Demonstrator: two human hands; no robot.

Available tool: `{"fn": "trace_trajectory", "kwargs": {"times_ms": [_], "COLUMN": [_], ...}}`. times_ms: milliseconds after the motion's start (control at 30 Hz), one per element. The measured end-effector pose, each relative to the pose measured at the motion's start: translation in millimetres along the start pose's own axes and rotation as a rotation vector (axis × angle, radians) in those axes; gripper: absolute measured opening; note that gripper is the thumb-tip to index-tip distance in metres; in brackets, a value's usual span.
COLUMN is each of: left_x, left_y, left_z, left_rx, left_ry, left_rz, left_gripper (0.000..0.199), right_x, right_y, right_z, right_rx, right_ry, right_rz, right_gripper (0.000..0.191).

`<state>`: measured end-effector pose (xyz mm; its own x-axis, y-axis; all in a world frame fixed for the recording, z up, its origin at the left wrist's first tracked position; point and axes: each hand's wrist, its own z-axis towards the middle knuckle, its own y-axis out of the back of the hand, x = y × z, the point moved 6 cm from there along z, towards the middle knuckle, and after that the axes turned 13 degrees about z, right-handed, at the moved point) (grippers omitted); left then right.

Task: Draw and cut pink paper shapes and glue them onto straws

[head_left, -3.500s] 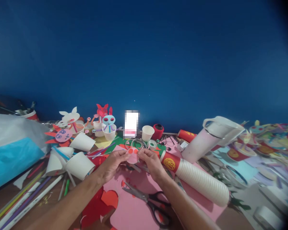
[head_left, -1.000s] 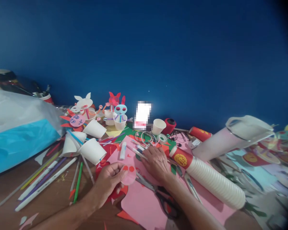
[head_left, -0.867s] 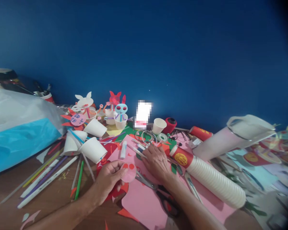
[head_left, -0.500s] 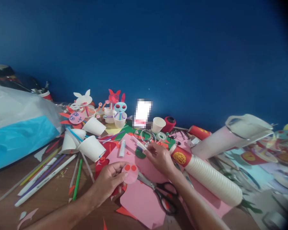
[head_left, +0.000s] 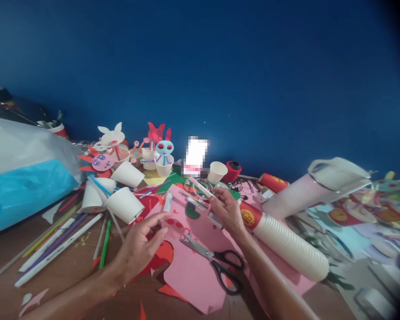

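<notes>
Between the thumb and fingers of my left hand is a small pink paper disc with two red dots, blurred by motion. My right hand pinches a slim white pen over the craft papers. Black-handled scissors lie on the pink paper, below and between my hands. A glue stick rests on the pink paper near my left fingers. Beneath the pen is a dark green paper circle.
White cups lie tipped at left beside markers and straws. Paper-cup animal figures stand at the back. A long cup stack and a white pitcher lie at right. A blue-and-white bag is far left.
My right hand has raised the white pen off the papers. The pink disc in my left hand has tilted and shifted slightly up and left. The whole view has moved a little.
</notes>
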<state>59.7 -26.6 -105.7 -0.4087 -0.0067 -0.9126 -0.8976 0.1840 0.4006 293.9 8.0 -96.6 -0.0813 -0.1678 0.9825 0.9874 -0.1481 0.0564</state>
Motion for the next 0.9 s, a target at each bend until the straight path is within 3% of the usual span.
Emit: {"fn": "trace_trajectory", "kwargs": {"times_ms": [167,400,600,767,900], "left_x": [-8,-21,-18,-19,-16], "left_y": [33.9,55.4,47.4,25.2,2.7], "left_z": [15,23,22,13,1], "left_rx": [-0.156,-0.192,-0.129,0.003,0.057], "left_ry": [0.032,0.041,0.040,-0.054,-0.154], "left_rz": [-0.156,-0.324,-0.267,0.012,0.221], "left_gripper": [0.031,0.032,0.038,0.040,0.037], "right_x": [11,16,17,31,33], "right_y": [1,-19,-41,-7,16], "right_z": [0,-15,-26,-7,4], "right_rx": [0.053,0.207,0.411,0.234,0.207], "right_ry": [0.035,0.140,0.283,0.268,0.176], "right_rz": [-0.166,-0.514,-0.935,-0.932,-0.939], "right_gripper": [0.018,0.015,0.016,0.019,0.017]}}
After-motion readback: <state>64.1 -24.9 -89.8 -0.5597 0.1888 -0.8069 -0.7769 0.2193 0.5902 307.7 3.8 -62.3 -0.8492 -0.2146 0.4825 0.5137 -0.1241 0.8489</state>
